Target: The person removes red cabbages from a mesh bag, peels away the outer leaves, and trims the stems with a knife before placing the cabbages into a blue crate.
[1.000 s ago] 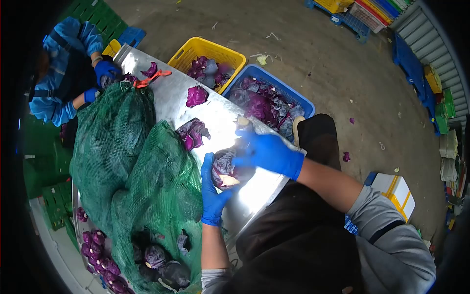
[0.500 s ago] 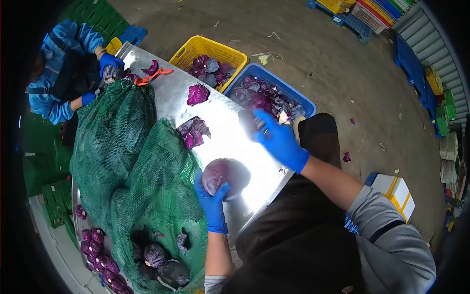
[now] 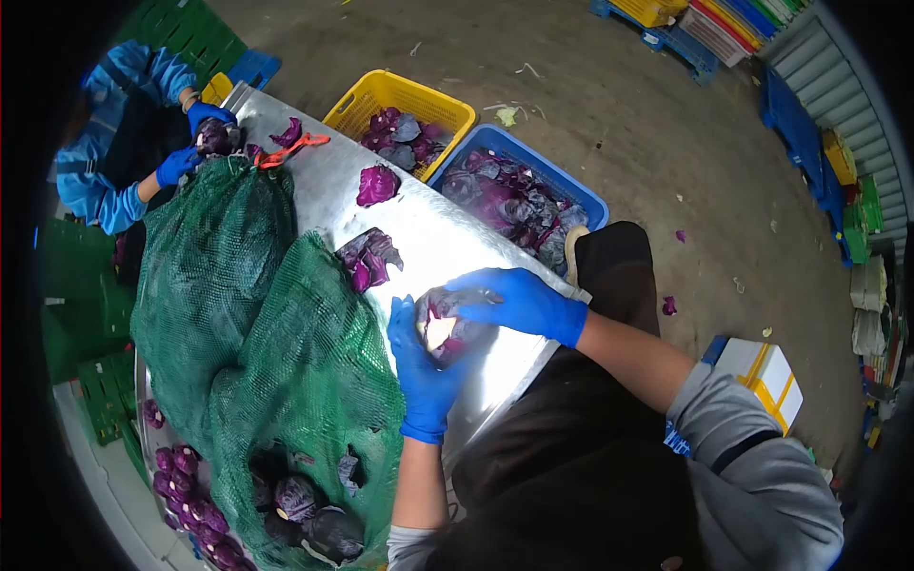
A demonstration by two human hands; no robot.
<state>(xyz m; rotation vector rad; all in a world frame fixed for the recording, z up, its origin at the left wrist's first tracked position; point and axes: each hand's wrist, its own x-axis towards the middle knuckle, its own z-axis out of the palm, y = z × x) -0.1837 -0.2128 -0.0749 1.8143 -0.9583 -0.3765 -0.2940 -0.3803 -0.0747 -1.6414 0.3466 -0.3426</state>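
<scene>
A red cabbage (image 3: 434, 333) is between my two blue-gloved hands above the metal table, its pale cut stem end facing up and left. My left hand (image 3: 425, 383) is wrapped round its near left side. Across its upper right side lie the fingers of my right hand (image 3: 524, 300), which grip it and hide part of the leaves. Loose purple cabbage leaves (image 3: 369, 260) lie just beyond on the metal tabletop (image 3: 438, 228). Left of my left hand, an opened green mesh sack (image 3: 305, 381) holds several red cabbages (image 3: 300, 498) at its mouth.
Past the table's far edge stand a yellow crate (image 3: 457, 119) and a blue crate (image 3: 595, 205), both holding cabbage leaves. A full green mesh sack (image 3: 214, 257) stands at left. Trimmed cabbages (image 3: 190, 500) are grouped at lower left. A co-worker (image 3: 114, 143) handles a cabbage (image 3: 217, 136).
My right hand has come from above the blue crate to the cabbage, and the dark leaf it held is gone from it. The cabbage has turned, showing its stem end.
</scene>
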